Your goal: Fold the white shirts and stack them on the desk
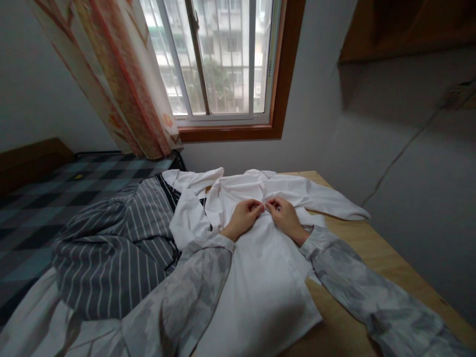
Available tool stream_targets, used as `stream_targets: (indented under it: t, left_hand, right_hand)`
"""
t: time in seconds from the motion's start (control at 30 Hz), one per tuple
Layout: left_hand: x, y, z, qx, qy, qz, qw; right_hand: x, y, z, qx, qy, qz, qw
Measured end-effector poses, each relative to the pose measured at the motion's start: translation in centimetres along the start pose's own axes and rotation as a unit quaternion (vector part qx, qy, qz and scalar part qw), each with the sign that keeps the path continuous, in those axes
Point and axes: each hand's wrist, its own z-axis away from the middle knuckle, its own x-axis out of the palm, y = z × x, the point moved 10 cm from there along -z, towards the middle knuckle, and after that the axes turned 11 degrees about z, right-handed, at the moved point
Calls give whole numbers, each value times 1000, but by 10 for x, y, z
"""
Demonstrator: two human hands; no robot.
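On the pale wooden table, our left hand and right hand pinch the spread white cotton shirt near its collar; lower front apparently fastened, sleeves unfolded, grey striped garment beside.

Open to my right: bare strip of light wooden tabletop, up to the grey wall. Blocked to my left: heaped grey pinstriped garment against the white cotton shirt.
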Motion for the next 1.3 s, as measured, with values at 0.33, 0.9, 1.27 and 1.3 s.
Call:
stream_targets:
  t: [0.33,0.9,1.27,1.3]
  left_hand:
    - [2,-8,-1,-18,-11,58,998]
    - [-2,-1,-1,-19,10,67,998]
    - [-8,-7,0,-19,40,23,999]
    - [-8,-6,0,-17,40,24,999]
  right_hand:
    - [0,-8,2,-9,-9,-55,998]
    - [-4,-12,2,-32,-5,-67,997]
    - [-4,-14,2,-34,-9,-67,997]
    - [-4,-13,2,-28,-8,-74,997]
